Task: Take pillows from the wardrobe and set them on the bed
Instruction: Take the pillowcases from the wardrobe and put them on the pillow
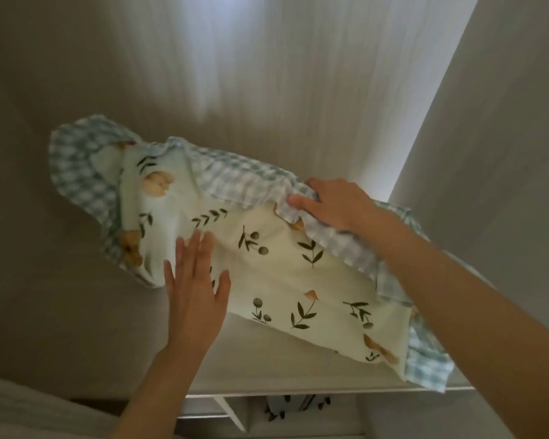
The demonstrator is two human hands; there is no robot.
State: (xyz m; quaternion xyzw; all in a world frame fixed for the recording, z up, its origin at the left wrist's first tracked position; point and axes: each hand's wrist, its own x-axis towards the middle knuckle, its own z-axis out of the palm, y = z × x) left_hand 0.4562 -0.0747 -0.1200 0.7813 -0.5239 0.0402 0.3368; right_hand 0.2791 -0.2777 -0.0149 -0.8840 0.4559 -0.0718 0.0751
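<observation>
A pillow (282, 264) in a cream case printed with green leaves and small bears, edged in blue-and-white check, lies slanted on a high wardrobe shelf (298, 380), its right corner hanging over the shelf's front edge. My right hand (330, 204) grips the checked border along the pillow's upper edge, fingers curled into the fabric. My left hand (197, 286) rests flat against the pillow's lower left side, fingers spread, holding nothing. The bed is out of view.
The wardrobe's pale back panel (267, 74) fills the top of the view and a side wall (488, 153) rises on the right. Below the shelf, a white divider (232, 413) and some dark-patterned fabric (286, 407) show in a lower compartment.
</observation>
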